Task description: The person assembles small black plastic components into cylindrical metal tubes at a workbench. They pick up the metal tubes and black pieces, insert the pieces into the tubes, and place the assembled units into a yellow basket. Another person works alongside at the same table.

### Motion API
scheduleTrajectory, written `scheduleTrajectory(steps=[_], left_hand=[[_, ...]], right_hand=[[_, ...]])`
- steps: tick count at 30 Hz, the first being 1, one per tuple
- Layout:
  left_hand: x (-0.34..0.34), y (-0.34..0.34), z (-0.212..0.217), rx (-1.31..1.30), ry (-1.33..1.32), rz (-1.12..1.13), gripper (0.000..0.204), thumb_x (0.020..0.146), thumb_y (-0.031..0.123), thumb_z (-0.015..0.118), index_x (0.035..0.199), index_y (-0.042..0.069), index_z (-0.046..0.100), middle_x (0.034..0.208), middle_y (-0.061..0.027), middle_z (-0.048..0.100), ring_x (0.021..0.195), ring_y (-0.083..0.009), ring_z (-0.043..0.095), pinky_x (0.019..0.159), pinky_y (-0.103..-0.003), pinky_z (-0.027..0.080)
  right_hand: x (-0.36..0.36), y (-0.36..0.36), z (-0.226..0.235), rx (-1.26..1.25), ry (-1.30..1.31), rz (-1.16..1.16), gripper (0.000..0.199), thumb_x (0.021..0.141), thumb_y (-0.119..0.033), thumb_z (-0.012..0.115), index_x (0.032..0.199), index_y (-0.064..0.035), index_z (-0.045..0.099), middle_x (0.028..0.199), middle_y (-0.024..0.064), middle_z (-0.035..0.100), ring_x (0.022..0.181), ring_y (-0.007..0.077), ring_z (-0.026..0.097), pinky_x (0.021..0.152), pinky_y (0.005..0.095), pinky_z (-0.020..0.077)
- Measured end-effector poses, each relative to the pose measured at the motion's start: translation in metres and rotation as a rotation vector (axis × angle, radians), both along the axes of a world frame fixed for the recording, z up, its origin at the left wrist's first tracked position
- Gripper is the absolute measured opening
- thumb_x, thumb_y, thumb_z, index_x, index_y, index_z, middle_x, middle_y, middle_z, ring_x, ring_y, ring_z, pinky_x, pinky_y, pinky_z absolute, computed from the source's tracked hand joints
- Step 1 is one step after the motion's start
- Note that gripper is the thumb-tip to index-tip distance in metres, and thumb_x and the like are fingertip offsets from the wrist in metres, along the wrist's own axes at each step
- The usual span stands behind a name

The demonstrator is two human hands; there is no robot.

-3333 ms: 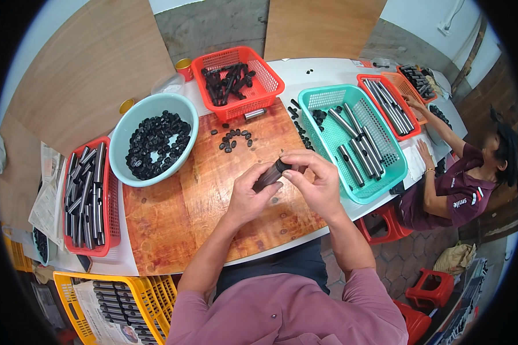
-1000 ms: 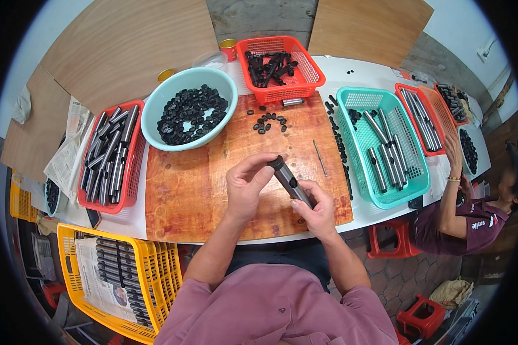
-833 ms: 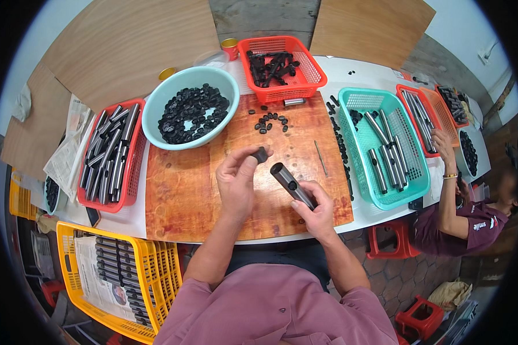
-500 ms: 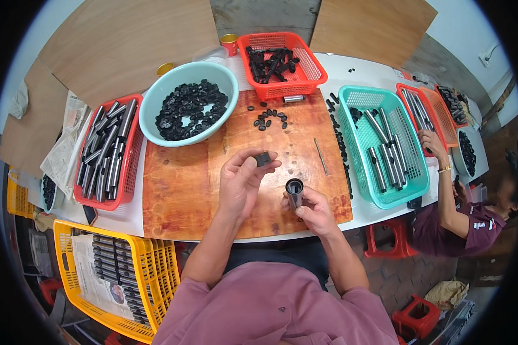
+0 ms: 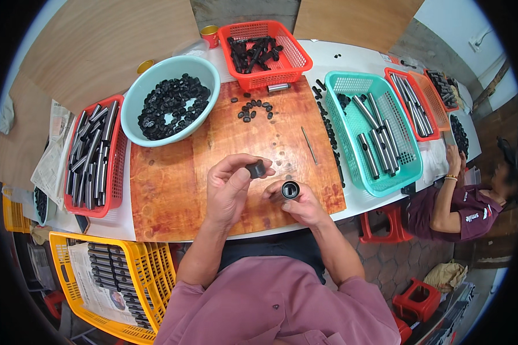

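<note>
Between the thumb and fingers of my left hand [image 5: 229, 190] is a small black cap [image 5: 256, 169], held over the wooden board. My right hand [image 5: 306, 207] is closed around a dark metal tube [image 5: 290, 190] whose open end faces up toward me. Cap and tube are close together but apart. The tube's lower part is hidden by my fingers. Farther back on the board lie several loose black caps [image 5: 247, 114], and a thin metal rod [image 5: 309, 145] rests to the right.
A pale blue basin [image 5: 129, 115] of black caps stands at the back left. Baskets ring the board [image 5: 172, 195]: red with tubes [image 5: 116, 190], red with black parts [image 5: 299, 63], green with tubes [image 5: 408, 172], yellow below left [image 5: 144, 253]. A co-worker [image 5: 466, 213] sits at right.
The cap in my left hand has turned. The tube in my right hand now points its open end more toward me. The co-worker's hand has moved from the red basket to the far-right basin.
</note>
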State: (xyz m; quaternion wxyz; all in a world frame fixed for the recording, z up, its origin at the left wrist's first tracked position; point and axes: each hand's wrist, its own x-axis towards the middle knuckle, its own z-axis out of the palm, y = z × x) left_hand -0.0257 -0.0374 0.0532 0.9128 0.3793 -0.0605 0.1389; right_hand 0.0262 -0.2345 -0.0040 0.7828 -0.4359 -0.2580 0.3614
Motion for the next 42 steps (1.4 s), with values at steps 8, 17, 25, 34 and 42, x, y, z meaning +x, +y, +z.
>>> scheduleTrajectory(steps=[8, 17, 25, 34, 42], left_hand=[[-0.002, 0.000, -0.006, 0.028, 0.003, 0.000, 0.031, 0.095, 0.019, 0.071, 0.117, -0.002, 0.066, 0.114, -0.0244, 0.071, 0.097, -0.0285, 0.071, 0.094, -0.042, 0.054], [-0.004, -0.001, -0.008, -0.001, 0.041, 0.000, 0.030, 0.095, 0.018, 0.071, 0.117, -0.001, 0.066, 0.114, -0.0244, 0.070, 0.096, -0.0279, 0.071, 0.092, -0.040, 0.055], [-0.002, -0.002, -0.009, -0.010, 0.045, -0.005, 0.028, 0.095, 0.015, 0.071, 0.117, -0.002, 0.066, 0.114, -0.0245, 0.070, 0.096, -0.0280, 0.071, 0.092, -0.040, 0.055], [-0.002, -0.002, -0.010, -0.020, 0.050, -0.004, 0.027, 0.095, 0.014, 0.070, 0.117, -0.002, 0.066, 0.114, -0.0248, 0.070, 0.096, -0.0279, 0.071, 0.093, -0.040, 0.055], [-0.002, 0.001, -0.013, -0.079, 0.103, -0.047, 0.028, 0.099, 0.016, 0.065, 0.120, -0.002, 0.064, 0.114, -0.0254, 0.070, 0.103, -0.0317, 0.071, 0.095, -0.042, 0.055]], right_hand=[[-0.001, 0.005, 0.006, -0.027, -0.007, -0.056, 0.032, 0.087, -0.010, 0.075, 0.117, -0.0018, 0.067, 0.115, 0.0120, 0.067, 0.107, 0.0189, 0.062, 0.098, 0.0338, 0.0460], [0.003, 0.002, -0.001, -0.037, -0.051, -0.065, 0.037, 0.086, 0.002, 0.075, 0.121, -0.0005, 0.063, 0.118, 0.0065, 0.066, 0.111, 0.0153, 0.062, 0.098, 0.0330, 0.0504], [-0.002, 0.004, 0.003, -0.091, 0.078, -0.113, 0.038, 0.074, 0.000, 0.078, 0.111, -0.0034, 0.068, 0.109, 0.0088, 0.068, 0.110, 0.0215, 0.064, 0.103, 0.0371, 0.0454], [-0.002, 0.003, -0.007, -0.058, 0.098, -0.084, 0.032, 0.079, -0.004, 0.080, 0.108, -0.0026, 0.066, 0.108, 0.0090, 0.069, 0.104, 0.0208, 0.066, 0.097, 0.0366, 0.0505], [-0.001, 0.002, -0.009, -0.030, 0.099, -0.024, 0.042, 0.080, 0.004, 0.073, 0.121, -0.0002, 0.064, 0.112, 0.0078, 0.068, 0.107, 0.0180, 0.066, 0.096, 0.0348, 0.0517]])
